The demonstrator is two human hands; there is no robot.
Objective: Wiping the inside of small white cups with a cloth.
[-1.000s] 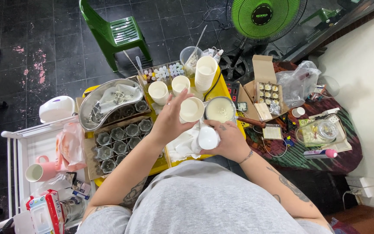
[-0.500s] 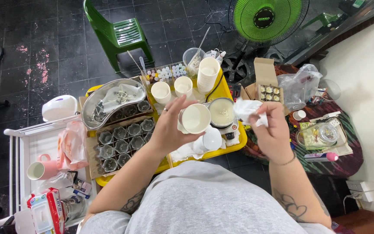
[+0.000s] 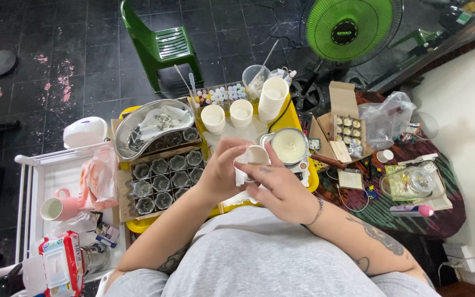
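Currently, left hand point(image 3: 218, 176) and right hand point(image 3: 279, 190): fingers of both pinching a small white cup point(image 3: 255, 157) with white tissue point(image 3: 241, 175), above the yellow surface point(image 3: 298, 118), near its front edge, beside a pot of white wax point(image 3: 288, 146).

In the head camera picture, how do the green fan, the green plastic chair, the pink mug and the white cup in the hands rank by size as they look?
1. Green fan, largest.
2. Green plastic chair.
3. Pink mug.
4. White cup, smallest, mostly covered by the left hand and right hand, so the last two places are unsure.

One green chair point(image 3: 160, 47), one green fan point(image 3: 350, 27), one pink mug point(image 3: 59, 208), two loose white cups point(image 3: 213, 118), one metal tray point(image 3: 152, 127).
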